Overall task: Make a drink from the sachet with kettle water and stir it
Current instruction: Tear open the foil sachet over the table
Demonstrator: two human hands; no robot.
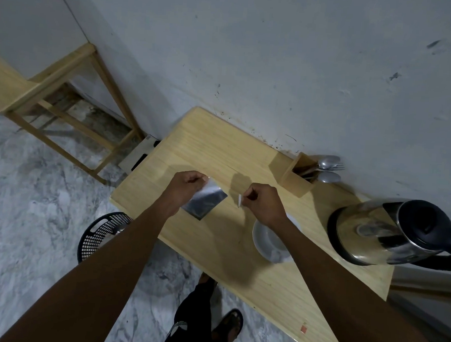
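Note:
My left hand (185,188) pinches the top corner of a silvery sachet (205,201), which hangs above the wooden table (220,149). My right hand (263,203) pinches a small white torn-off strip (239,200), held a little apart from the sachet. Under my right wrist stands a white cup (269,241), partly hidden by the forearm. A steel kettle with a black handle (389,231) sits at the table's right end. Spoons and a fork (327,168) stick out of a wooden holder (294,172) by the wall.
A black mesh basket (101,233) stands on the marble floor left of the table. A wooden stool frame (64,108) is at the far left. The wall runs along the table's far edge. My sandalled foot (229,324) is below the near edge.

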